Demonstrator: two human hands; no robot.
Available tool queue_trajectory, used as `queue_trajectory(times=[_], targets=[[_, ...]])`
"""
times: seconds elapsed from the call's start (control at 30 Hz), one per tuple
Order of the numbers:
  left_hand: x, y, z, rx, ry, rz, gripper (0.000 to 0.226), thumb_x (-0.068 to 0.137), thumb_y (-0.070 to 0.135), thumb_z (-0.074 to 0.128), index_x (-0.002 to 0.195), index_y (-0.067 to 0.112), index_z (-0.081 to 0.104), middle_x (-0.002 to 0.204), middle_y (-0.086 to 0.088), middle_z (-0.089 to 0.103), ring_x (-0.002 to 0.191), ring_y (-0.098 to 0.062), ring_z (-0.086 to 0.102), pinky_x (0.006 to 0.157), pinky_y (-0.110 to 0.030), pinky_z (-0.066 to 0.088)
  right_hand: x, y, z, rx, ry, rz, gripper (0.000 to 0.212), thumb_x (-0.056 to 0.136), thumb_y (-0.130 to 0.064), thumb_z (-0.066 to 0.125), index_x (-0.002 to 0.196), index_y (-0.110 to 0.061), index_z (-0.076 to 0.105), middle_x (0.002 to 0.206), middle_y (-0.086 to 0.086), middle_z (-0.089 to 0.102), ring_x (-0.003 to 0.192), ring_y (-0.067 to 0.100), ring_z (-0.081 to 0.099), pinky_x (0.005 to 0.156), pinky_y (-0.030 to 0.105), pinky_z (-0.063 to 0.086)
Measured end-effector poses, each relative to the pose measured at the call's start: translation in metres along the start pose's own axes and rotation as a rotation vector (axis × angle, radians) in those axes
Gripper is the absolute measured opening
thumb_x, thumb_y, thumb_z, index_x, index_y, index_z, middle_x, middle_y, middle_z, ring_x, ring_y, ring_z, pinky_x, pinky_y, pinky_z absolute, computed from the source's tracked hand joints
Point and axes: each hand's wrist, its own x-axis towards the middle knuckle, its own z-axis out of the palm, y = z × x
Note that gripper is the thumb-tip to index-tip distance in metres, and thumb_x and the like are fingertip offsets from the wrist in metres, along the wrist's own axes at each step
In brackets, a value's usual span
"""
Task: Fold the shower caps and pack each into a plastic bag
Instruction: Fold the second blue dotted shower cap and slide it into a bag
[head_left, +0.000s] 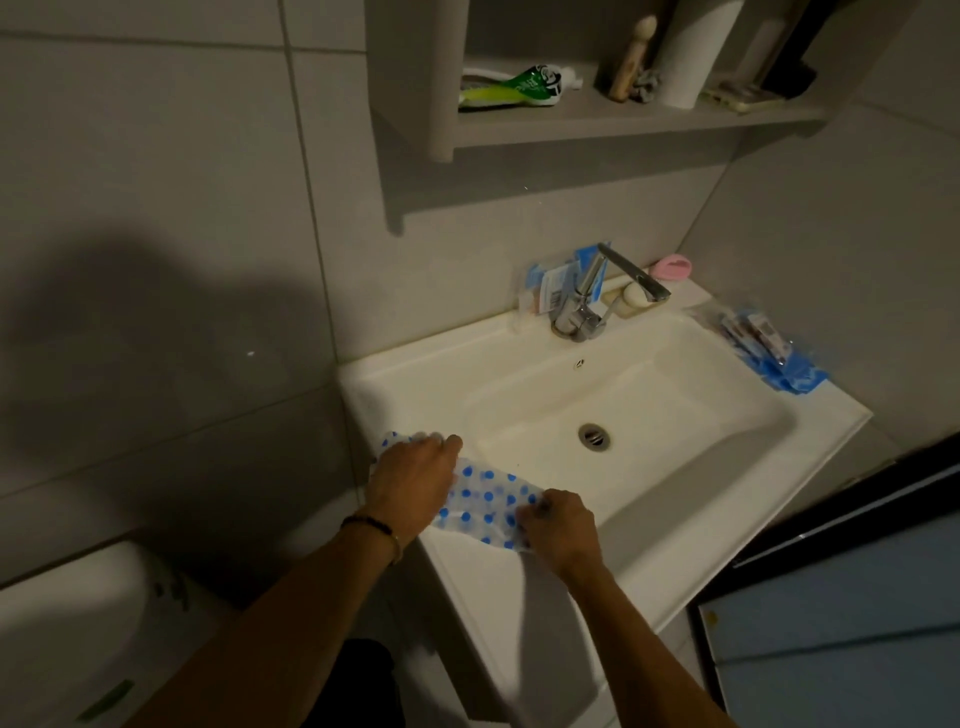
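Observation:
A clear shower cap with blue dots (480, 501) lies stretched along the near left rim of the white sink (727, 467). My left hand (413, 480) presses flat on its left end, fingers together over the plastic. At the cap's right end my right hand (558, 525) pinches the edge between closed fingers. Plastic bags with blue contents (769, 348) lie on the sink's far right rim. Another clear bag with blue and white contents (550, 286) leans against the wall behind the tap.
A chrome tap (597, 296) stands at the back of the basin, with a drain (594, 435) in the middle. A pink item (671, 267) sits at the back corner. Above hangs a shelf (623, 124) with toothpaste and bottles. A toilet cistern (78, 623) is lower left.

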Motion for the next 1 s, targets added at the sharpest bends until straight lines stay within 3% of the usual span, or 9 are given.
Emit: queue_trajectory(times=[0.13, 0.2, 0.3, 0.43, 0.57, 0.67, 0.8, 0.9, 1.0], targets=[[-0.005, 0.022, 0.014, 0.246, -0.012, 0.281, 0.043, 0.09, 0.025, 0.052, 0.131, 0.013, 0.045, 0.141, -0.013, 0.042, 0.133, -0.032, 0.032, 0.111, -0.05, 0.02, 0.004, -0.002, 0.003, -0.07, 0.011, -0.002, 0.018, 0.088, -0.021, 0.055, 0.092, -0.007, 0.065, 0.089, 0.01, 0.069, 0.08, 0.025, 0.065, 0.067, 0.029, 0.05], [-0.01, 0.025, 0.027, 0.138, -0.08, 0.248, 0.048, 0.095, 0.03, 0.04, 0.139, 0.012, 0.037, 0.147, -0.01, 0.037, 0.139, -0.029, 0.025, 0.114, -0.052, 0.014, 0.005, -0.002, 0.004, -0.079, 0.019, 0.008, 0.019, 0.089, -0.024, 0.055, 0.092, -0.008, 0.064, 0.085, 0.007, 0.065, 0.075, 0.022, 0.062, 0.066, 0.028, 0.05], [-0.015, 0.017, 0.045, 0.02, -0.118, 0.161, 0.057, 0.098, 0.042, 0.012, 0.143, 0.015, 0.033, 0.147, -0.005, 0.04, 0.139, -0.024, 0.03, 0.111, -0.053, 0.026, 0.002, 0.005, 0.003, -0.113, 0.082, -0.054, 0.029, 0.092, -0.036, 0.052, 0.088, -0.009, 0.062, 0.088, 0.009, 0.068, 0.079, 0.028, 0.064, 0.072, 0.038, 0.054], [-0.014, 0.009, 0.053, -0.05, -0.116, 0.186, 0.079, 0.084, 0.058, -0.021, 0.148, 0.022, 0.008, 0.155, 0.006, 0.006, 0.144, -0.018, 0.003, 0.114, -0.047, -0.002, -0.015, 0.023, -0.008, -0.225, 0.176, -0.191, 0.037, 0.098, -0.037, 0.039, 0.093, -0.005, 0.058, 0.088, 0.015, 0.068, 0.079, 0.032, 0.063, 0.07, 0.038, 0.051], [-0.014, 0.007, 0.055, -0.039, -0.112, 0.214, 0.073, 0.087, 0.06, -0.012, 0.149, 0.026, 0.006, 0.157, 0.006, 0.002, 0.144, -0.019, -0.004, 0.114, -0.048, -0.006, -0.03, 0.032, -0.011, -0.48, 0.153, -0.233, 0.032, 0.1, -0.037, 0.033, 0.104, -0.01, 0.048, 0.089, 0.01, 0.066, 0.078, 0.029, 0.064, 0.061, 0.03, 0.04], [-0.015, 0.005, 0.055, -0.029, -0.115, 0.234, 0.068, 0.088, 0.06, -0.007, 0.148, 0.029, 0.001, 0.156, 0.006, -0.003, 0.144, -0.021, -0.01, 0.114, -0.048, -0.008, -0.033, 0.029, -0.008, -0.645, 0.333, -0.383, 0.02, 0.083, -0.031, 0.056, 0.091, -0.014, 0.052, 0.075, 0.006, 0.064, 0.064, 0.027, 0.06, 0.06, 0.033, 0.041], [-0.014, 0.004, 0.054, 0.0, -0.123, 0.252, 0.065, 0.09, 0.051, -0.009, 0.149, 0.024, 0.002, 0.157, 0.004, 0.0, 0.144, -0.022, -0.007, 0.114, -0.049, -0.006, -0.033, -0.001, 0.012, -0.635, 0.267, -0.593, 0.051, 0.077, -0.043, 0.036, 0.106, -0.011, 0.064, 0.109, 0.012, 0.066, 0.102, 0.031, 0.062, 0.087, 0.048, 0.049], [-0.011, 0.0, 0.056, 0.006, -0.119, 0.267, 0.077, 0.082, 0.054, -0.027, 0.148, 0.022, -0.003, 0.158, 0.002, -0.003, 0.144, -0.021, -0.01, 0.116, -0.049, -0.002, -0.029, -0.005, 0.039, -0.649, 0.087, -0.533, 0.06, 0.094, -0.045, 0.022, 0.144, -0.015, 0.035, 0.152, 0.01, 0.033, 0.142, 0.029, 0.026, 0.114, 0.054, 0.016], [-0.012, 0.0, 0.057, 0.014, -0.11, 0.263, 0.082, 0.077, 0.055, -0.032, 0.148, 0.022, -0.006, 0.157, 0.001, -0.006, 0.144, -0.022, -0.011, 0.116, -0.049, -0.001, -0.026, 0.023, 0.043, -0.596, -0.015, -0.463, 0.058, 0.097, -0.05, 0.001, 0.15, -0.029, -0.008, 0.157, -0.004, -0.013, 0.145, 0.019, -0.014, 0.115, 0.047, -0.013]])
